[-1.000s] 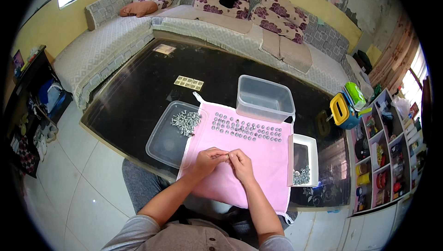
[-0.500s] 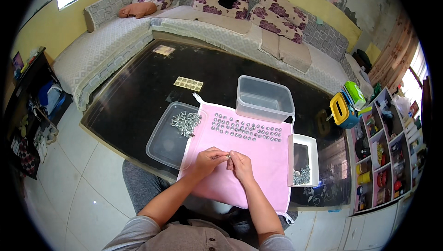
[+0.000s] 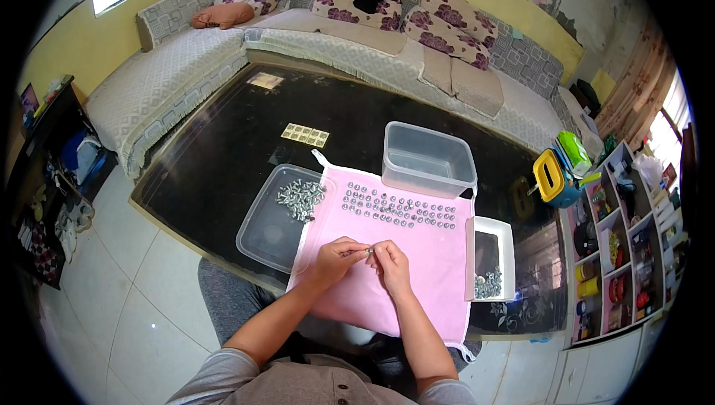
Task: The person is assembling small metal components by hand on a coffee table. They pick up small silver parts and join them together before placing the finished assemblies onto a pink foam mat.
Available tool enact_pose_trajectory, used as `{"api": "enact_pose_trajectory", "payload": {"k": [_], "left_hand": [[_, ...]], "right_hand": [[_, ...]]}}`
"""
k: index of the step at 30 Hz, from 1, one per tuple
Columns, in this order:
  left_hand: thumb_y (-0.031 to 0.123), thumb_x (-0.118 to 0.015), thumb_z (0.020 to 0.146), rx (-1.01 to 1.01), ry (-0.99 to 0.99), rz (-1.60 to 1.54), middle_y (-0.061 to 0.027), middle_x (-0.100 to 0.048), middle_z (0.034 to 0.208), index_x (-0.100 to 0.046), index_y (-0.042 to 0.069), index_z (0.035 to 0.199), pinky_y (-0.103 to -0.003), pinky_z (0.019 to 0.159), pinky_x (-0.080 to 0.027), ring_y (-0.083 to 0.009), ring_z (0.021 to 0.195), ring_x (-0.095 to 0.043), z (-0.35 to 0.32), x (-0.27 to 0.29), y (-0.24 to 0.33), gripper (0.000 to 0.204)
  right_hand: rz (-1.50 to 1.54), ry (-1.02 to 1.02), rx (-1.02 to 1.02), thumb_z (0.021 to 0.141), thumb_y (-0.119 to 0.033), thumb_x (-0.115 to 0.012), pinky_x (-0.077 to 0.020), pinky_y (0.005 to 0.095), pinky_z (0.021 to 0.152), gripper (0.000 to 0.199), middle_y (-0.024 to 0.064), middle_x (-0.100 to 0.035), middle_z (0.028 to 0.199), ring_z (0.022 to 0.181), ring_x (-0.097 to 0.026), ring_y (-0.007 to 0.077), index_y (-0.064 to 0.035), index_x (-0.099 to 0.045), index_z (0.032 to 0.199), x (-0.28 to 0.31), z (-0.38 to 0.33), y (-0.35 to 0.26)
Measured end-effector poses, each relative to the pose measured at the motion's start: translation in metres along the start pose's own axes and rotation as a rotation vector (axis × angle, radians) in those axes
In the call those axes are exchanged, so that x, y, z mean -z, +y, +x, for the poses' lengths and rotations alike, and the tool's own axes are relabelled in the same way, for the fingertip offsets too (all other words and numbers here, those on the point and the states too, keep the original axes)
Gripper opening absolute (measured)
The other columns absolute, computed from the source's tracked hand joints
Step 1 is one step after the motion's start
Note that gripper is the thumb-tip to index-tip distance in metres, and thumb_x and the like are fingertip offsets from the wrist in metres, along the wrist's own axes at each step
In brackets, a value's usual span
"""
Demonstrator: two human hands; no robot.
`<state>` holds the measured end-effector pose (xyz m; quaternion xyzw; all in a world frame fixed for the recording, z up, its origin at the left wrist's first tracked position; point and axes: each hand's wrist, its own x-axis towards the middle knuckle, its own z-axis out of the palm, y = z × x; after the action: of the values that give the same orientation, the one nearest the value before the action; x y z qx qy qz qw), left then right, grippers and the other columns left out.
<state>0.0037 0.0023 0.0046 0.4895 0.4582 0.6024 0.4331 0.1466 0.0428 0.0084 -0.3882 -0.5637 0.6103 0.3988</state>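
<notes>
L hand (image 3: pixel 339 260) and R hand (image 3: pixel 392 265) meet above the pink cloth (image 3: pixel 428 274); thumb & finger tips of both are pinched on one small metal fastener (image 3: pixel 370 251), which is btwn them, its exact type too small to tell. Beyond the hands, several rows of metal pieces (image 3: pixel 398 207) are on the cloth. On the left, a shallow clear plastic tray (image 3: pixel 262 237) has a pile of metal screws (image 3: pixel 299 200); on the right, a white box (image 3: pixel 507 256) w/ small metal parts (image 3: pixel 488 284).
</notes>
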Motion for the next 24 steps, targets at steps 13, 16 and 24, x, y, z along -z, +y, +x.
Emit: {"api": "enact_pose_trajectory", "payload": {"k": [13, 16, 24], "left_hand": [[0.003, -0.065, 0.075, 0.006, -0.009, -0.031, -0.0053, -0.060, 0.083, -0.065, -0.001, 0.090, -0.018, 0.064, -0.043, -0.0074, 0.072, -0.054, 0.001, -0.001, -0.005, 0.016], [0.003, -0.065, 0.075, 0.003, -0.018, -0.004, -0.0053, -0.060, 0.082, -0.065, -0.001, 0.090, -0.018, 0.063, -0.043, -0.0074, 0.071, -0.054, -0.001, 0.001, -0.007, 0.016], [0.003, -0.064, 0.075, -0.012, -0.011, -0.020, -0.0048, -0.060, 0.082, -0.065, 0.000, 0.091, -0.018, 0.063, -0.042, -0.0070, 0.071, -0.053, -0.001, -0.001, 0.001, 0.016]], "right_hand": [[0.040, 0.018, 0.052, 0.090, -0.027, -0.046, -0.0389, 0.0185, 0.049, 0.028, 0.0054, -0.056, 0.063, 0.054, -0.049, 0.0082, -0.0022, -0.054, 0.079, -0.003, 0.000, 0.000], [0.064, -0.121, -0.081, 0.090, -0.025, -0.046, -0.0395, 0.0186, 0.050, 0.026, 0.0057, -0.056, 0.065, 0.056, -0.050, 0.0084, -0.0021, -0.054, 0.083, 0.005, 0.004, 0.003], [0.108, -0.115, -0.104, 0.090, -0.027, -0.047, -0.0402, 0.0186, 0.049, 0.028, 0.0066, -0.057, 0.067, 0.055, -0.051, 0.0090, -0.0019, -0.055, 0.081, 0.006, 0.002, -0.003]]}}
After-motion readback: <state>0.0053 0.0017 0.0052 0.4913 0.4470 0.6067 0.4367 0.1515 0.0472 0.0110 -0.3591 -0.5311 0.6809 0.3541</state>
